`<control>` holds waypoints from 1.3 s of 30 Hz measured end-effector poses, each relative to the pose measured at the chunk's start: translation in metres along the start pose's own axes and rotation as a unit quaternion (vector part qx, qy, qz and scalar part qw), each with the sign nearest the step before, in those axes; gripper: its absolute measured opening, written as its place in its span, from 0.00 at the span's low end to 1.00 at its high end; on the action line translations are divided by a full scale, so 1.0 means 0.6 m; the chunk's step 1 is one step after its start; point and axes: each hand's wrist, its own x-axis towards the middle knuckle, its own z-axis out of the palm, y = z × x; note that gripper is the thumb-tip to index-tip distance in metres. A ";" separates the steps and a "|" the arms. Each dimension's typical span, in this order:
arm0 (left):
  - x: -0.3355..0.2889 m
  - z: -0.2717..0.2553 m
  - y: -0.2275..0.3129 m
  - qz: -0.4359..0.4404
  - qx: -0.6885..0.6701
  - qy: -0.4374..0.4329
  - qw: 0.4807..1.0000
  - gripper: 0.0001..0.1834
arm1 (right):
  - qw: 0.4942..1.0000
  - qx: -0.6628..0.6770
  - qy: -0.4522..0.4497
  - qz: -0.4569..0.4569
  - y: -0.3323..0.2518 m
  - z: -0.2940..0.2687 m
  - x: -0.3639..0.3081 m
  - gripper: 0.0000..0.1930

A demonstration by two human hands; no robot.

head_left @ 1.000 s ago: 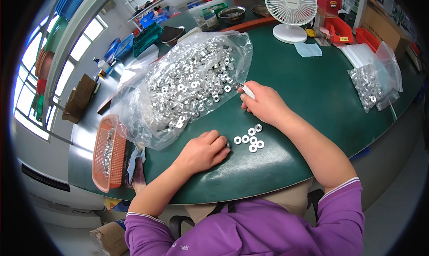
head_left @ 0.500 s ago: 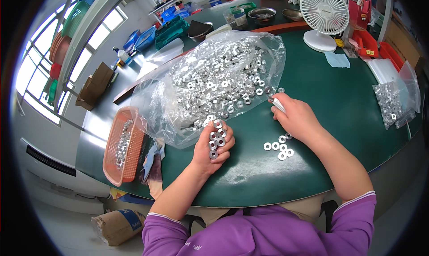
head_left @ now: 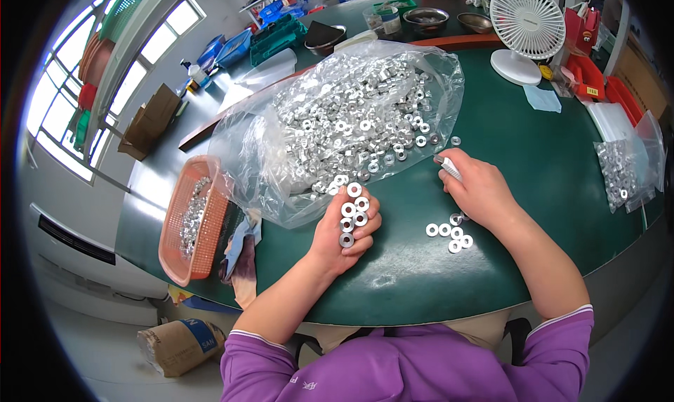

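Observation:
Held palm-up, my left hand (head_left: 344,235) is closed around several silver metal rings (head_left: 348,210), which lie in two uneven rows across the palm and fingers. My right hand (head_left: 480,193) grips a short white-handled tool (head_left: 451,168) whose tip points toward the bag; its exact kind cannot be made out. Just beyond both hands spreads an open clear plastic bag (head_left: 270,209) heaped with the same kind of rings (head_left: 340,127). A small group of loose rings (head_left: 456,233) lies flat on the table below my right hand. One more ring (head_left: 456,141) sits beside the bag's right edge.
On the green table (head_left: 393,290), an orange basket (head_left: 219,240) of metal parts stands left, beside some cloths (head_left: 241,262). A white fan (head_left: 516,67) is at the back right, near red bins (head_left: 584,76). A smaller bag of rings (head_left: 614,174) lies far right.
The whole view has shifted slightly, so the table's contents appear further right. Both hands keep their holds and stay near the same places beside the bag.

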 end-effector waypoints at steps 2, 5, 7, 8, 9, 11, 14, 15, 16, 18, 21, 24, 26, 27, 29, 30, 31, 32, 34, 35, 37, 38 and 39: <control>-0.001 -0.001 -0.001 0.002 -0.007 0.016 1.000 0.17 | 1.000 0.000 0.002 -0.004 0.000 0.001 0.000 0.11; -0.001 -0.003 0.000 0.002 -0.011 0.028 1.000 0.16 | 1.000 -0.001 0.004 -0.007 -0.001 0.001 -0.001 0.11; 0.000 -0.004 -0.001 0.000 -0.018 0.031 0.999 0.16 | 1.000 -0.002 0.004 -0.007 0.000 0.001 -0.002 0.11; 0.000 -0.005 -0.001 -0.002 -0.024 0.033 0.999 0.16 | 1.000 -0.003 0.002 -0.005 -0.001 0.001 -0.001 0.11; 0.000 -0.005 -0.001 -0.002 -0.024 0.033 0.999 0.16 | 1.000 -0.004 0.000 -0.004 -0.001 0.001 -0.001 0.11; 0.000 -0.004 -0.001 0.007 0.005 0.038 0.999 0.17 | 1.000 -0.005 -0.002 -0.003 -0.002 0.000 -0.001 0.11; -0.001 -0.001 -0.004 0.026 0.052 0.040 0.998 0.17 | 1.000 -0.005 -0.004 0.000 -0.002 -0.001 -0.001 0.11; -0.002 0.000 -0.004 0.026 0.051 0.040 0.998 0.17 | 1.000 -0.005 -0.005 0.002 -0.003 0.000 -0.001 0.11; -0.003 0.001 -0.005 0.038 0.070 0.045 0.996 0.17 | 1.000 -0.006 -0.005 0.002 -0.003 0.000 -0.001 0.11; -0.004 0.005 -0.006 0.051 0.089 0.050 0.993 0.17 | 1.000 -0.009 -0.006 0.004 -0.003 0.000 0.000 0.11; -0.005 0.007 -0.007 0.065 0.127 0.067 0.988 0.17 | 1.000 -0.006 0.000 -0.004 -0.002 0.002 -0.002 0.11; -0.004 0.007 -0.008 0.067 0.140 0.061 0.986 0.18 | 1.000 -0.007 0.000 -0.003 -0.004 0.001 -0.002 0.11; -0.005 0.009 -0.009 0.068 0.146 0.062 0.985 0.18 | 1.000 -0.008 0.000 -0.004 -0.003 0.001 -0.002 0.11; -0.005 0.010 -0.008 0.068 0.147 0.061 0.985 0.18 | 1.000 -0.009 -0.001 -0.005 -0.003 0.001 -0.002 0.11; -0.005 0.010 -0.008 0.063 0.136 0.062 0.987 0.17 | 1.000 -0.013 -0.001 -0.005 -0.003 0.001 -0.002 0.11; -0.005 0.010 -0.007 0.064 0.137 0.061 0.987 0.17 | 1.000 -0.016 -0.001 -0.004 -0.004 0.001 -0.002 0.11; -0.004 0.011 -0.007 0.055 0.117 0.068 0.989 0.17 | 1.000 -0.017 -0.001 -0.004 -0.003 0.000 -0.002 0.11; -0.003 0.011 -0.007 0.047 0.097 0.076 0.991 0.16 | 1.000 -0.016 -0.001 -0.005 -0.002 0.000 -0.002 0.11; 0.000 0.008 -0.005 0.040 0.078 0.080 0.993 0.16 | 1.000 -0.016 0.000 -0.006 0.001 0.000 -0.001 0.11; 0.001 0.005 -0.004 0.032 0.058 0.084 0.994 0.15 | 1.000 -0.018 0.002 -0.008 0.001 0.001 -0.001 0.11; 0.003 -0.002 0.000 0.025 0.033 0.084 0.996 0.15 | 1.000 -0.021 0.004 -0.012 0.002 0.002 0.000 0.11; 0.002 -0.005 0.001 0.018 0.007 0.085 0.996 0.15 | 1.000 -0.026 0.007 -0.016 0.001 0.002 0.001 0.11; 0.001 -0.007 0.004 0.023 0.007 0.085 0.996 0.15 | 0.999 -0.031 0.009 -0.021 -0.001 0.002 0.001 0.12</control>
